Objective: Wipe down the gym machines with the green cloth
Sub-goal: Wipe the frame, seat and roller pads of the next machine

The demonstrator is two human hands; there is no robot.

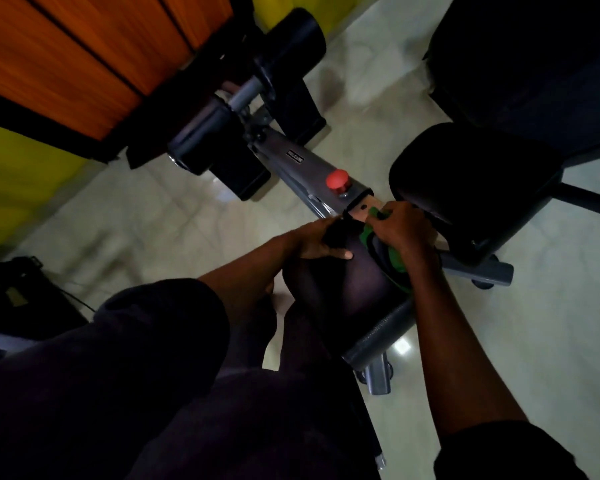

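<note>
Our left hand [314,242] clasps the seat pad [343,292] to steady it; at three o'clock our right hand [402,230] grips the green cloth [397,263].

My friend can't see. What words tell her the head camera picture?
A person's right hand holds a green cloth against a gym machine beside its black pad, which the left hand grips. A red knob sits on the grey bar ahead.

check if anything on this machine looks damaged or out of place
The bare bar between the red knob and the green cloth in the right hand looks brownish against the grey frame, maybe rust or wear. The left hand grips the seat; nothing else stands out.
</note>
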